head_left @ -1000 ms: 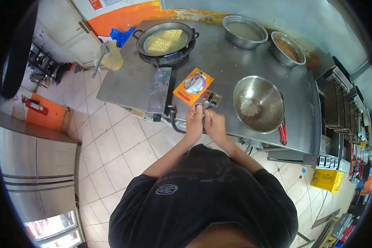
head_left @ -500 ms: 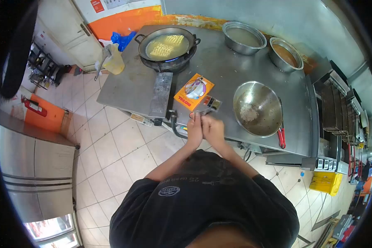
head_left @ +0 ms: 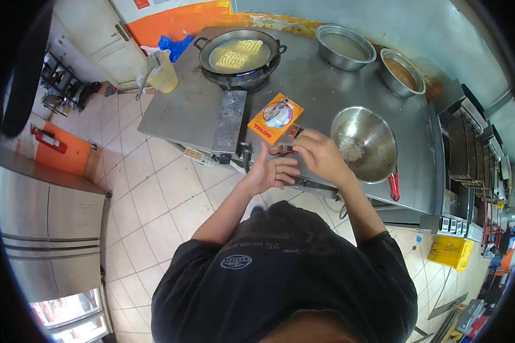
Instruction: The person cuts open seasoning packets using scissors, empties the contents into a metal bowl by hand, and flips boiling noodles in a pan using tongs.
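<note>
My left hand (head_left: 270, 174) is open, palm up, at the table's front edge, with its fingers spread and nothing in it. My right hand (head_left: 321, 155) is bent over the edge, its fingers pressed together; what they hold is too small to tell. Against its fingertips lie a small dark packet (head_left: 295, 131) and dark-handled scissors (head_left: 276, 150), both partly covered. Just behind them is an orange box (head_left: 276, 118) with a picture of a bowl. To the right of my right hand stands a steel bowl (head_left: 372, 143) with pale powder in it.
A wok (head_left: 223, 67) with two noodle blocks in liquid sits on a burner at the back. Two steel pots (head_left: 349, 62) (head_left: 405, 86) stand at the back right. Red-handled tongs (head_left: 394, 186) lie beside the bowl. A yellowish jug (head_left: 165, 77) is at the left corner.
My hands were together at the table edge and are now apart. The left has opened with its palm up. The right has moved right and forward, over the small packet.
</note>
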Motion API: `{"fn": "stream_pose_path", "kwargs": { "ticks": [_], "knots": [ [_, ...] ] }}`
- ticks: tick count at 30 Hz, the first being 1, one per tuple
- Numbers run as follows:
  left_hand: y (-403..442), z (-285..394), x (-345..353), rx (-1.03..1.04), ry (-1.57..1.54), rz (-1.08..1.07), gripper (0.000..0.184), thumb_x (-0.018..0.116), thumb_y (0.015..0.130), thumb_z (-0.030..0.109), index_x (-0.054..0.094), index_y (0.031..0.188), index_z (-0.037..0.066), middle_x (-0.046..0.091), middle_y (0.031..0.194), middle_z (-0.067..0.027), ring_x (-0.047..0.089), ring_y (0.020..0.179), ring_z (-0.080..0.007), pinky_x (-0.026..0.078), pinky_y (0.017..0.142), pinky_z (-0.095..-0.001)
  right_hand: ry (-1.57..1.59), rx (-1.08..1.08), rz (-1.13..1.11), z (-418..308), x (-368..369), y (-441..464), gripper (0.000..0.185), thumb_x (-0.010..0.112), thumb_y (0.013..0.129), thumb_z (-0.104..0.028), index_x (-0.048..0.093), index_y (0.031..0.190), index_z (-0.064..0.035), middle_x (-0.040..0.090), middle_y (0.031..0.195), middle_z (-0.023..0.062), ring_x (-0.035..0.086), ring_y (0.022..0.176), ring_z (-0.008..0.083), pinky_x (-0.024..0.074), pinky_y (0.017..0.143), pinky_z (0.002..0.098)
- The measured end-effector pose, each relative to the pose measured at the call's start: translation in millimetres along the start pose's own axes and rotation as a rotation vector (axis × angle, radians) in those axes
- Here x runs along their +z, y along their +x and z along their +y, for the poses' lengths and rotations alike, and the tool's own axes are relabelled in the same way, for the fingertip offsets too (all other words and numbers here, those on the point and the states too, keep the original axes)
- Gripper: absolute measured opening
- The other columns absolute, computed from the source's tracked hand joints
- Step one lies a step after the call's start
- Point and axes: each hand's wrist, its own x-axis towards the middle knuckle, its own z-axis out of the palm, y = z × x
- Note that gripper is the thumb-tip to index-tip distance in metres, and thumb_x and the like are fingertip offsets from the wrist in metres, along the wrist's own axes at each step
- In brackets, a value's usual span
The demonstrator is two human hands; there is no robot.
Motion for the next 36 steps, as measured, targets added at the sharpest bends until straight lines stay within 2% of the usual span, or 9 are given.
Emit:
{"fn": "stream_pose_path", "kwargs": {
  "ticks": [4, 7, 10, 11, 14, 15, 18, 29, 36],
  "knots": [
    [3.2, 4.2, -14.4, 0.037, -0.201, -0.308, 0.102, 0.012, 0.073, 0.082, 0.049, 0.118, -0.002, 0.063, 0.101, -0.0138, 0.064, 0.081, -0.0227, 0.05, 0.066, -0.0305, 0.001, -0.134, 0.006, -9.0, -1.9, -1.9, 0.005, 0.056, 0.079, -0.005, 0.057, 0.08, 0.0002, 0.055, 0.08, 0.0163, 0.054, 0.076, 0.0339, 0.0438, 0.066, 0.0389],
    [3.8, 7.2, 11.8, 0.268, 0.355, 0.156, 0.094, 0.015, 0.078, 0.077, 0.049, 0.118, -0.001, 0.06, 0.107, -0.0118, 0.06, 0.091, -0.0212, 0.047, 0.077, -0.0298, 0.041, -0.01, -0.05, -15.2, -6.9, -6.0, 0.004, 0.056, 0.079, -0.003, 0.056, 0.081, 0.0012, 0.054, 0.079, 0.0153, 0.054, 0.074, 0.0329, 0.0433, 0.065, 0.0372],
    [-8.4, 6.6, 26.8, 0.44, 0.274, -0.124, 0.068, 0.032, 0.09, 0.059, 0.05, 0.116, 0.0, 0.058, 0.111, -0.0094, 0.056, 0.098, -0.0181, 0.044, 0.086, -0.0299, 0.047, 0.057, -0.175, -8.0, -11.2, -4.1, 0.006, 0.055, 0.081, -0.004, 0.056, 0.084, 0.0012, 0.055, 0.076, 0.012, 0.054, 0.069, 0.0282, 0.0439, 0.063, 0.0348],
    [-8.1, 8.8, 19.2, 0.33, 0.552, -0.047, 0.04, 0.049, 0.092, 0.035, 0.051, 0.112, 0.0, 0.06, 0.105, -0.0091, 0.059, 0.091, -0.0166, 0.047, 0.08, -0.0293, 0.045, 0.061, -0.22, -4.7, -10.6, -5.1, 0.006, 0.055, 0.083, -0.004, 0.056, 0.086, 0.0011, 0.055, 0.074, 0.0105, 0.054, 0.067, 0.0257, 0.0442, 0.063, 0.0338],
    [-11.5, 14.6, 40.5, 0.369, 0.593, 0.034, 0.028, 0.055, 0.088, 0.017, 0.053, 0.11, -0.001, 0.063, 0.099, -0.0101, 0.061, 0.085, -0.0159, 0.05, 0.072, -0.03, 0.471, 0.326, 0.166, -6.2, 3.4, -4.4, 0.012, 0.052, 0.089, -0.011, 0.056, 0.092, 0.0001, 0.055, 0.069, 0.0041, 0.052, 0.06, 0.0139, 0.043, 0.056, 0.0279],
    [-9.1, 9.3, 42.3, 0.473, 0.421, 0.078, 0.024, 0.055, 0.089, 0.018, 0.055, 0.106, 0.001, 0.065, 0.091, -0.0083, 0.062, 0.077, -0.0144, 0.051, 0.066, -0.0284, 0.63, 0.423, 0.234, -9.8, -4.2, -2.1, 0.02, 0.048, 0.093, -0.019, 0.056, 0.095, -0.001, 0.054, 0.068, -0.0005, 0.048, 0.059, 0.0057, 0.0401, 0.052, 0.0219],
    [-0.4, 2.8, 36.9, 0.531, 0.21, 0.096, 0.023, 0.055, 0.089, 0.019, 0.055, 0.105, 0.002, 0.064, 0.093, -0.0081, 0.061, 0.077, -0.0139, 0.05, 0.066, -0.0282, 0.678, 0.62, 0.078, 13.6, 2.7, -27.3, 0.023, 0.051, 0.091, -0.023, 0.06, 0.089, -0.0009, 0.057, 0.072, 0.0008, 0.051, 0.064, 0.0077, 0.0426, 0.06, 0.0218],
    [7.3, -7.6, 22.0, 0.524, 0.004, 0.069, 0.023, 0.053, 0.091, 0.02, 0.052, 0.108, 0.005, 0.06, 0.096, -0.0047, 0.059, 0.082, -0.0129, 0.047, 0.067, -0.028, 0.435, 0.705, -0.134, -14.7, 15.0, -27.3, 0.021, 0.054, 0.087, -0.015, 0.06, 0.076, 0.002, 0.052, 0.051, 0.0063, 0.049, 0.045, 0.0091, 0.0387, 0.043, 0.026],
    [11.1, -11.7, 19.7, 0.537, -0.024, 0.091, 0.021, 0.052, 0.091, 0.018, 0.052, 0.108, 0.005, 0.06, 0.099, -0.0059, 0.061, 0.082, -0.0153, 0.05, 0.071, -0.0296, 0.019, 0.354, 0.051, -13.9, 35.3, -40.8, 0.011, 0.06, 0.081, -0.008, 0.058, 0.076, 0.0016, 0.05, 0.053, 0.0148, 0.046, 0.046, 0.016, 0.035, 0.043, 0.0312]
  ]
}}
